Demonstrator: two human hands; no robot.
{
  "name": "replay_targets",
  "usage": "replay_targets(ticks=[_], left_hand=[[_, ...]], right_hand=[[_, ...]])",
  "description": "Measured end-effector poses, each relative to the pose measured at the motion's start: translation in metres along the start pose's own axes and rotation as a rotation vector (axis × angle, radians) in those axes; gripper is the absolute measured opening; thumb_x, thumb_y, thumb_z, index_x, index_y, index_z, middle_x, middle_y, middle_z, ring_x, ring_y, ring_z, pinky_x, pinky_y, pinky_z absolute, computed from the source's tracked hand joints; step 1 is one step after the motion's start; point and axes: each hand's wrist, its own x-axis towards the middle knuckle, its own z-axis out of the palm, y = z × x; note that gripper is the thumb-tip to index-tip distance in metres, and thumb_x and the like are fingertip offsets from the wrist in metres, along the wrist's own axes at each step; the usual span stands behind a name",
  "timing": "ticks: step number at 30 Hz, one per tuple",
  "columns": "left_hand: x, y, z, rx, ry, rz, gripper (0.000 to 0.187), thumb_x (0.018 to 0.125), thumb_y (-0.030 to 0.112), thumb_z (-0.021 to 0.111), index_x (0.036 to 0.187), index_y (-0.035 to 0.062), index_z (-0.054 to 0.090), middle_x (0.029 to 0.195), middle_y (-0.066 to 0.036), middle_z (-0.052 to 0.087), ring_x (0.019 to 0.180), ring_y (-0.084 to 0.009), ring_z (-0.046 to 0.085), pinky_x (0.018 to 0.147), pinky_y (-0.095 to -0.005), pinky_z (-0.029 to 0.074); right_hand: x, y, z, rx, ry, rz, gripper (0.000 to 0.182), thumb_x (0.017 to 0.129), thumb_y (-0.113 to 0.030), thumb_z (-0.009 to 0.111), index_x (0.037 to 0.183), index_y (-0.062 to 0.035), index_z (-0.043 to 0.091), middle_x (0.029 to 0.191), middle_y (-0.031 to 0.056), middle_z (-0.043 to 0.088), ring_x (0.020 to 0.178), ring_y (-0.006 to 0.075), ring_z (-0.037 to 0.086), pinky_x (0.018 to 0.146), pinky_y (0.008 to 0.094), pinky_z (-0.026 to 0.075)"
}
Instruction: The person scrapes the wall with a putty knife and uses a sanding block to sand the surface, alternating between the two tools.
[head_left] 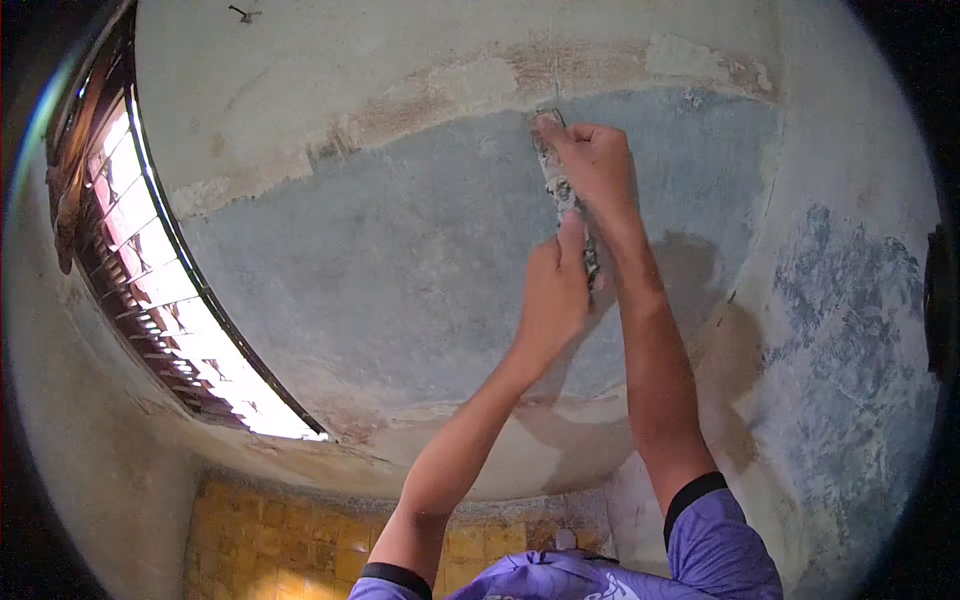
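Note:
A long, narrow plaster-crusted scraper lies tilted against the wall, its top end at the upper border of the grey patch. My right hand is closed on the upper end, thumb pressed on its face. Lower down, my left hand grips the other end with the thumb along the tool. Lumps of pale plaster cling to the scraper between the two hands. Both arms reach up, and their shadows fall on the wall to the right.
Bright light comes through a slatted window on the left. A rough plaster band runs above the grey patch. Mottled grey covers part of the right wall. Yellow-brown tiles show below, and a small hook juts out at the top.

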Motion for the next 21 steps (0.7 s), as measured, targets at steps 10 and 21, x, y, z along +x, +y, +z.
replay_targets(ticks=[10, 21], left_hand=[[-0.001, 0.003, -0.018, 0.073, -0.003, -0.042, 0.058, 0.1, 0.051, 0.036, 0.072, 0.004, 0.055, 0.054, -0.002, 0.049, 0.042, -0.012, 0.044, 0.039, -0.0292, 0.035], [-0.004, 0.005, -0.018, 0.1, 0.014, -0.037, 0.059, 0.101, 0.051, 0.035, 0.073, 0.0026, 0.054, 0.054, -0.003, 0.049, 0.043, -0.0121, 0.046, 0.039, -0.03, 0.036]], right_hand=[[-0.004, -0.002, 0.008, -0.06, 0.042, -0.017, 0.045, 0.082, -0.032, 0.071, 0.058, 0.004, 0.06, 0.046, 0.0066, 0.05, 0.047, 0.0111, 0.04, 0.047, 0.0367, 0.038], [-0.009, -0.003, 0.012, -0.037, 0.05, -0.015, 0.047, 0.081, -0.031, 0.073, 0.053, 0.0029, 0.055, 0.045, 0.0037, 0.046, 0.048, 0.0088, 0.038, 0.045, 0.0346, 0.037]])
